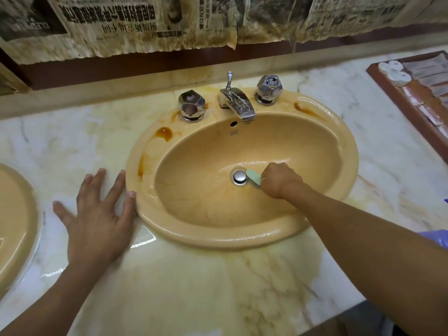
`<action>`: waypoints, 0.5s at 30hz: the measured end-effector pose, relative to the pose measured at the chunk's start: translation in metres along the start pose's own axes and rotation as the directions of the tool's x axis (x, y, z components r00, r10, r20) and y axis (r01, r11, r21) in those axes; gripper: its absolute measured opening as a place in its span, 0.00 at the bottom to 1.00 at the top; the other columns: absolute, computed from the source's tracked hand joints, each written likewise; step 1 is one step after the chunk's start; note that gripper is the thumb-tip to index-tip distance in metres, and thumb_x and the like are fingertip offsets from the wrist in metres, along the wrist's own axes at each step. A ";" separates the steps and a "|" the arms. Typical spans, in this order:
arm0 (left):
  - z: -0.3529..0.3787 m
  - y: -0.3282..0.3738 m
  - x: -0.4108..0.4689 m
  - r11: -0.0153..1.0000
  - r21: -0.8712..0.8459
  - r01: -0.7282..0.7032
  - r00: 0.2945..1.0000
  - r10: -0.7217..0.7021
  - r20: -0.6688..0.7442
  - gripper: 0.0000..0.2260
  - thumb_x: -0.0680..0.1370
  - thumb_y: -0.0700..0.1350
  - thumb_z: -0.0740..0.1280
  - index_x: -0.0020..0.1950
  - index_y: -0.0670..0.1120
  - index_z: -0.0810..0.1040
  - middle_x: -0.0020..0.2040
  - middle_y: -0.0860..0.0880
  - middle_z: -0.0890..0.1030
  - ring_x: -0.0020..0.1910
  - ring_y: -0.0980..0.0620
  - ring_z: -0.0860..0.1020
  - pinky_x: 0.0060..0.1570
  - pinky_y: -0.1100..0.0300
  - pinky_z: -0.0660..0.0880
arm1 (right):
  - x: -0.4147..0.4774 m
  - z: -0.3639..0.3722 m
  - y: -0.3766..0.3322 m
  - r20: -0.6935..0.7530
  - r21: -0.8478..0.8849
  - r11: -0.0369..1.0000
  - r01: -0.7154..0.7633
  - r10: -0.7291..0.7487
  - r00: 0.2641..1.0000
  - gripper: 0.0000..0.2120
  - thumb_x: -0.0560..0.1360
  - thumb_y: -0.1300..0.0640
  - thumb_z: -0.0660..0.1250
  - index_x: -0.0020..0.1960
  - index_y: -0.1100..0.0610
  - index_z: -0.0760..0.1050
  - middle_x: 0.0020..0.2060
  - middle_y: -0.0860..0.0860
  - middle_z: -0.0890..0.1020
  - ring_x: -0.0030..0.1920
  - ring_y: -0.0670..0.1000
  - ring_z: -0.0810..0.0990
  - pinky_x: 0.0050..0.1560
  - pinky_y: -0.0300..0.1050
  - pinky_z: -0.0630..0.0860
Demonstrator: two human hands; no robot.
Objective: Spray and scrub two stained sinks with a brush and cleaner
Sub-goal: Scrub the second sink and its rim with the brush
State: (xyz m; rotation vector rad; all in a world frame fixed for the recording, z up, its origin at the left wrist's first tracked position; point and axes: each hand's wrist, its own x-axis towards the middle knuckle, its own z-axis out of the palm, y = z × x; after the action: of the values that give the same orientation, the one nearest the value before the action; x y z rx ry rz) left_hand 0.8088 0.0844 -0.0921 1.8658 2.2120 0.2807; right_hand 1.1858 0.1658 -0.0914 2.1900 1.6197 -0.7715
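left hand [97,221] flat, seemingly touching sink rim [218,238]

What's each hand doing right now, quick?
Left hand: open, flat on the counter beside the sink.
Right hand: gripping the brush at the drain.

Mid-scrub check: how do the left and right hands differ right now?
The left hand lies flat with fingers spread; the right hand is curled around the green brush. The left hand rests on the counter beside the sink; the right hand is inside it, brush beside the drain stopper. Both are bare.
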 end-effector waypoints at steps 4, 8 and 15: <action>0.000 0.000 0.000 1.000 0.013 0.002 1.000 -0.002 0.011 0.29 0.82 0.68 0.42 0.82 0.62 0.57 0.83 0.52 0.54 0.82 0.55 0.47 0.75 0.31 0.39 | -0.022 -0.004 -0.019 0.179 0.006 1.000 0.031 -0.031 0.983 0.04 0.77 0.59 0.63 0.44 0.58 0.71 0.41 0.54 0.75 0.31 0.53 0.73 0.28 0.41 0.69; 0.000 0.000 0.001 1.000 0.007 0.004 1.000 -0.004 0.015 0.29 0.82 0.68 0.42 0.82 0.63 0.57 0.84 0.52 0.54 0.83 0.55 0.46 0.75 0.32 0.38 | -0.028 0.020 -0.050 0.183 0.142 0.971 0.194 -0.218 0.959 0.15 0.79 0.56 0.61 0.62 0.55 0.81 0.57 0.56 0.80 0.47 0.55 0.80 0.41 0.45 0.78; -0.001 0.003 -0.002 1.000 0.000 0.016 1.000 -0.016 -0.003 0.28 0.83 0.66 0.43 0.82 0.63 0.57 0.83 0.52 0.55 0.82 0.55 0.46 0.76 0.31 0.40 | -0.043 0.005 -0.038 0.404 0.335 0.925 0.178 -0.312 0.860 0.11 0.80 0.54 0.67 0.58 0.44 0.84 0.30 0.51 0.71 0.22 0.50 0.63 0.24 0.36 0.63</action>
State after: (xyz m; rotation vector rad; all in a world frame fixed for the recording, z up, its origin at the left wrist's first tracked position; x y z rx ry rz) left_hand 0.8117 0.0830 -0.0903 1.8478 2.2283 0.2802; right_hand 1.1396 0.1413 -0.0675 1.7869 1.6313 -1.5519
